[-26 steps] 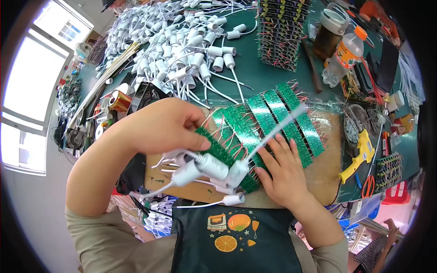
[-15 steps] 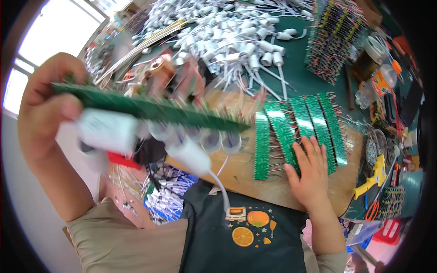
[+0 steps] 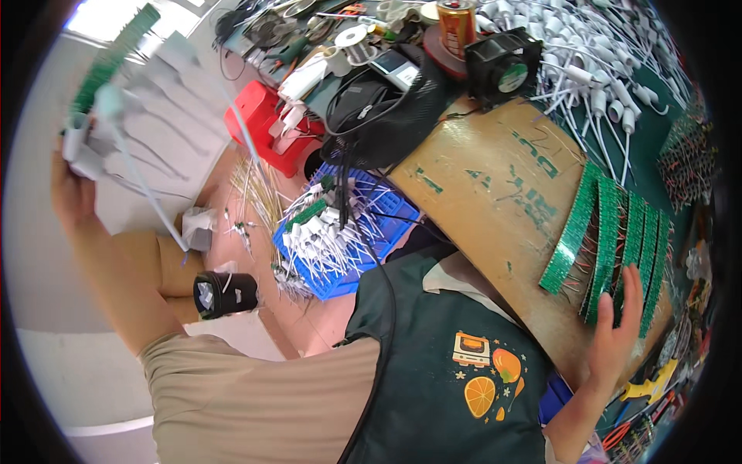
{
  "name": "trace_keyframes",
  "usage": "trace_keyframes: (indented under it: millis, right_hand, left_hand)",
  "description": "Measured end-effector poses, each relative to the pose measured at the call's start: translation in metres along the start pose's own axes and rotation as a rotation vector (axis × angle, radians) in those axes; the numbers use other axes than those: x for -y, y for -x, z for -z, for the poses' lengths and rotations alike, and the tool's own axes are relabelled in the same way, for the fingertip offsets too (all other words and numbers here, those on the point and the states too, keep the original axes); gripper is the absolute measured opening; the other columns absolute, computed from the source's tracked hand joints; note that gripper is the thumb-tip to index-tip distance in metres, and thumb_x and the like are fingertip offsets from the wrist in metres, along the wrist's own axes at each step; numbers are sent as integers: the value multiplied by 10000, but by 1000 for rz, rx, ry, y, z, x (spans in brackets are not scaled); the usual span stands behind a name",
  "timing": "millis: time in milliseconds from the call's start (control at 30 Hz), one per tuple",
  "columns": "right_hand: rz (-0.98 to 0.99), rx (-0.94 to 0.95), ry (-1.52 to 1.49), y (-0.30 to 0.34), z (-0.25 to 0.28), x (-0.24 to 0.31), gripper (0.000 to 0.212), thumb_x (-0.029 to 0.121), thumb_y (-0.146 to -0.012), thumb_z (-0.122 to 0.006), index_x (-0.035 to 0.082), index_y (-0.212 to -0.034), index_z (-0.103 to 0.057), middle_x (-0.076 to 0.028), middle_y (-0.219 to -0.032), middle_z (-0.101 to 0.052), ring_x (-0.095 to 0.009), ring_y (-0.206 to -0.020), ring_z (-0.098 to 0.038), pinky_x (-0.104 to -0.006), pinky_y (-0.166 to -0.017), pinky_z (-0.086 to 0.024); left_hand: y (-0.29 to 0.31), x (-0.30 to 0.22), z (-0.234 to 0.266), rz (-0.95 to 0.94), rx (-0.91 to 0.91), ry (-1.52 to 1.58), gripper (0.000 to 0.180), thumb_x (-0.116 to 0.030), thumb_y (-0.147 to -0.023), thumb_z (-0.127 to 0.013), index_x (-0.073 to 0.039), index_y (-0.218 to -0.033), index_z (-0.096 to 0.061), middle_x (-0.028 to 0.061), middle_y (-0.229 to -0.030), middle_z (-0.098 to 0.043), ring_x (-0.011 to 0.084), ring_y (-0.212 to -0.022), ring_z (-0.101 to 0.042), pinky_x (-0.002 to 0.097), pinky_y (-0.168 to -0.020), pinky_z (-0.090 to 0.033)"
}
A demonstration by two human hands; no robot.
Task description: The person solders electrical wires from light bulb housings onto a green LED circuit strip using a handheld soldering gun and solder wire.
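At the far left, my left hand is raised and closed round one end of a green circuit board strip. White cylindrical housings with trailing white cables hang along that strip, blurred by motion. On the right, my right hand has its fingers stretched out at the lower ends of several green circuit board strips, lying side by side with thin red wires between them. Whether its fingertips touch the strips I cannot tell.
The strips lie on a brown wooden board. Beside it stand a black fan, a drink can and a heap of white housings. Lower left are a blue crate of finished-looking assemblies, a red bin and a black bucket.
My left hand has carried the board strip with its housings off the bench side, out to the left. The view has swung left, and my right hand has shifted down the strips.
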State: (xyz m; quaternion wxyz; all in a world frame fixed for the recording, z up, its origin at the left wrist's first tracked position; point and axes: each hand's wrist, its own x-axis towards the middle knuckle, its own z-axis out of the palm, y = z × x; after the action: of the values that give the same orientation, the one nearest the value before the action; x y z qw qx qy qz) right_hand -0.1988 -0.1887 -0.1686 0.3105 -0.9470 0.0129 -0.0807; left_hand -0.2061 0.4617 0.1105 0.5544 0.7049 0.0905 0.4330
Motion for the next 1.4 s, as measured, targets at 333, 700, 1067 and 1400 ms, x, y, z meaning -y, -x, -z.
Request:
trace_keyframes:
  millis: [333,700,1067,1400]
  right_hand:
    - [25,-54,-61,-4,17,-19,455,208,-987,-541,24,-1401,-495,-125,-1453,-492,-257,-1380,-410,-383,-1145,-265]
    - [8,-57,31,-8,18,-7,454,222,-1001,-530,17,-1404,-490,-121,-1446,-500,-255,-1372,-418,-377,-1143,-273]
    - [-55,-101,-13,15,23,-5,475,207,-983,-558,-14,-1397,-481,-138,-1430,-505,-254,-1353,-435,-373,-1135,-287]
    - [-52,-144,-29,7,12,19,457,131,-886,-643,-16,-1308,-551,-196,-1348,-557,-329,-1280,-510,-397,-1090,-361]
  left_hand:
    - [122,235,84,613,263,-240,118,-145,-961,-594,-54,-1032,-616,35,-915,-659,119,-809,-609,269,-762,-490]
    - [176,408,130,683,-30,-962,499,-263,-899,-690,32,-1278,-555,155,-1119,-683,239,-988,-653,337,-897,-493]
    - [288,492,12,266,116,-945,696,-367,-829,-739,35,-1342,-495,279,-1332,-515,428,-1270,-458,459,-1091,-340]
    - [100,236,-129,-561,-175,-840,475,-176,-997,-503,110,-1363,-401,262,-1432,-417,370,-1328,-437,427,-1126,-326]
